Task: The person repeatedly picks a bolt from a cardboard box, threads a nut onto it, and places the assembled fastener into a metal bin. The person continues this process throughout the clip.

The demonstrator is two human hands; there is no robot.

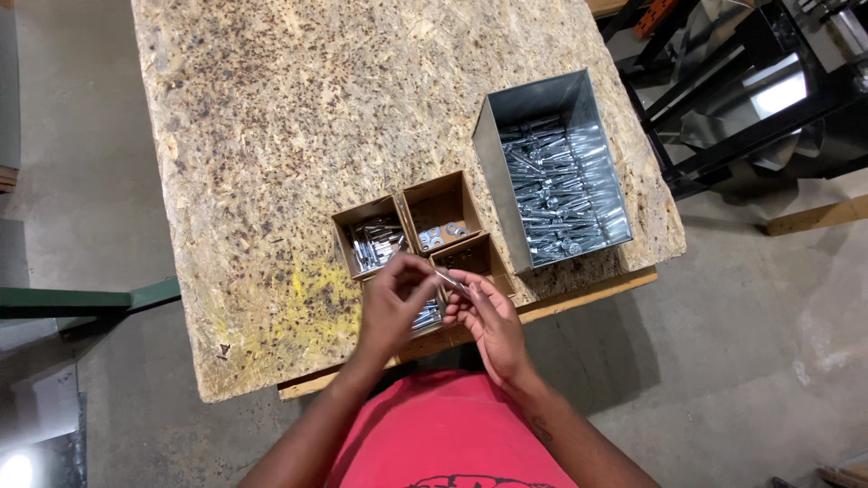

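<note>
A chipboard worktable [298, 117] stands on grey concrete floor [759, 361] beside black metal frames [723, 117].

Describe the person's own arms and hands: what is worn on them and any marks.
Both arms are bare to the hands, with no sleeves, gloves, watch or rings visible. The left hand and right hand are uncovered. A small dark mark, possibly a tattoo, sits on the right forearm. A red shirt covers the chest.

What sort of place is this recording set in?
Probably a workshop: a rough chipboard bench on a concrete floor, a metal bin full of bolts, and both hands on a bolt.
</note>
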